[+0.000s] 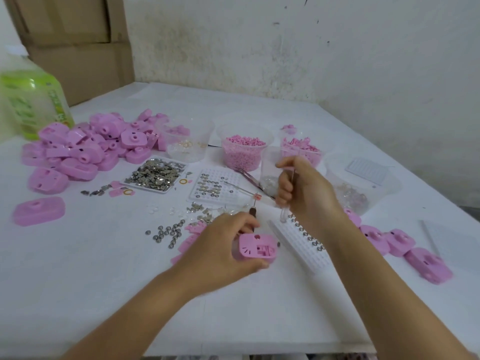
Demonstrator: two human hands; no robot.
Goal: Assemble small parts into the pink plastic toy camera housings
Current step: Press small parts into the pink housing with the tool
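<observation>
My left hand grips a pink toy camera housing just above the table, its open inner side facing me. My right hand is raised above the table with fingers curled round a thin clear stick-like tool that points down. A small screwdriver with a dark handle lies just beyond the housing. Small round metal parts are scattered to the left of my left hand.
A heap of pink housings lies at the far left, several more at the right. Tubs of pink pieces stand at the back. A tray of metal plates, white grid trays and a green bottle also stand here.
</observation>
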